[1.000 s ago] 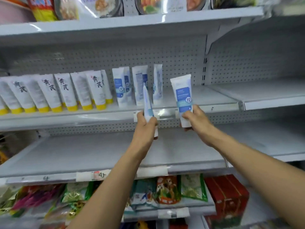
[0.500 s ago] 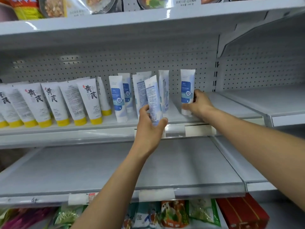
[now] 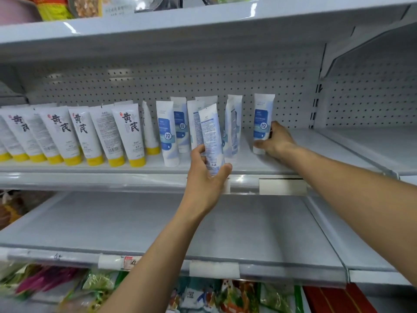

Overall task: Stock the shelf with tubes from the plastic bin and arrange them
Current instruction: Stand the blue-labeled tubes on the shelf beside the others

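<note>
My left hand point(image 3: 206, 177) grips a white-and-blue tube point(image 3: 211, 134) by its lower end, tilted with its printed back toward me, just in front of the middle shelf point(image 3: 90, 170). My right hand point(image 3: 274, 141) holds a second white-and-blue tube point(image 3: 262, 118) upright on that shelf, to the right of the blue group. Several more blue-labelled tubes point(image 3: 165, 132) stand on the shelf between the two hands and to the left. Further left runs a row of white tubes with yellow caps point(image 3: 129, 134). The plastic bin is out of view.
A bare grey shelf point(image 3: 135, 227) lies below my arms. A second shelf bay point(image 3: 372, 145) adjoins on the right. Packaged snacks point(image 3: 225, 294) fill the lowest level, and food packs point(image 3: 56, 7) sit on the top shelf. A perforated back panel point(image 3: 180, 82) closes the rear.
Both hands rose from below the shelf edge to shelf level. My right hand set its tube upright on the shelf. My left hand turned its tube from edge-on to back-facing and moved it closer.
</note>
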Demonstrator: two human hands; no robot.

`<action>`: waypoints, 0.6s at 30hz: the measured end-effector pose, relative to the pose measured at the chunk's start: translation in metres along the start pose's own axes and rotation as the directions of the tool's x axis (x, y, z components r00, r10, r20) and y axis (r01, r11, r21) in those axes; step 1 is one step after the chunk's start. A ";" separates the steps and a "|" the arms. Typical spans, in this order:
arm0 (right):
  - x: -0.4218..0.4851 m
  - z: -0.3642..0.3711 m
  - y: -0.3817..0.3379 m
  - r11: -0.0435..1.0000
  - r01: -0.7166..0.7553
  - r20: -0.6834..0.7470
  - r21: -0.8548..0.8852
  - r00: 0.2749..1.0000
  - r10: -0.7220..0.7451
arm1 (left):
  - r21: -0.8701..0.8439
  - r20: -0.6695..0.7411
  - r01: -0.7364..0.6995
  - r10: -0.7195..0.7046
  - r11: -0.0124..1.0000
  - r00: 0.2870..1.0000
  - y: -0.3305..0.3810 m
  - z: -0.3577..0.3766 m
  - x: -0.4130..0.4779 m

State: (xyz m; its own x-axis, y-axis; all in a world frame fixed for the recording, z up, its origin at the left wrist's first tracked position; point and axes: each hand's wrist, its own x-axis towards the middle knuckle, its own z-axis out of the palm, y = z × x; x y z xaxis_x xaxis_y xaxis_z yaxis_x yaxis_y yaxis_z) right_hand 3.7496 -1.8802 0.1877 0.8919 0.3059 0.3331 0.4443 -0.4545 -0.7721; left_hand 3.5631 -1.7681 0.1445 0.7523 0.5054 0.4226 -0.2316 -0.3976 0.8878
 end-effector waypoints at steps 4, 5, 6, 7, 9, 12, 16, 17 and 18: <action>-0.010 -0.009 0.002 0.996 -0.064 -0.033 -0.068 0.998 0.062 | -0.008 -0.016 -0.002 0.002 1.000 1.000 0.007 0.000 -0.009; -0.016 -0.013 0.001 0.994 -0.044 -0.073 -0.097 0.997 0.037 | -0.012 -0.019 -0.002 0.002 1.000 1.000 0.009 0.001 -0.011; -0.024 -0.017 -0.002 0.995 0.007 -0.108 -0.100 0.994 -0.018 | -0.020 -0.022 -0.005 0.005 1.000 1.000 0.012 0.001 -0.014; -0.033 -0.022 -0.005 0.996 0.068 -0.109 -0.063 0.991 -0.075 | -0.030 -0.027 -0.011 0.010 0.999 1.000 0.014 0.003 -0.016; -0.052 -0.033 -0.014 0.980 0.159 0.050 0.116 0.985 -0.166 | -0.041 -0.037 -0.030 0.028 0.999 0.999 0.021 0.009 -0.021; -0.080 -0.047 -0.027 0.949 0.114 0.447 0.295 0.861 -0.243 | -0.102 -0.009 -0.022 0.021 0.995 1.000 0.031 0.019 -0.028; -0.089 -0.050 -0.031 0.928 0.009 0.601 0.372 0.760 -0.248 | -0.119 0.039 -0.027 0.031 0.993 0.999 0.040 0.032 -0.032; -0.090 -0.053 -0.030 0.924 0.012 0.601 0.382 0.757 -0.258 | -0.117 0.053 -0.032 0.038 0.993 0.998 0.044 0.036 -0.034; -0.090 -0.053 -0.030 0.921 0.015 0.597 0.389 0.757 -0.265 | -0.121 0.067 -0.031 0.040 0.992 0.997 0.044 0.037 -0.034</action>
State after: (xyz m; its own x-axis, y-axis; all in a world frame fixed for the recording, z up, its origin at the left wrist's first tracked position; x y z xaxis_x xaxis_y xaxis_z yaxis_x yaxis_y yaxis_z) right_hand 3.6608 -1.9382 0.2092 0.5071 0.8515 0.1337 0.3897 -0.0882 -0.9167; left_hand 3.5505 -1.8309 0.1625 0.7820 0.4370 0.4444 -0.3282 -0.3175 0.8897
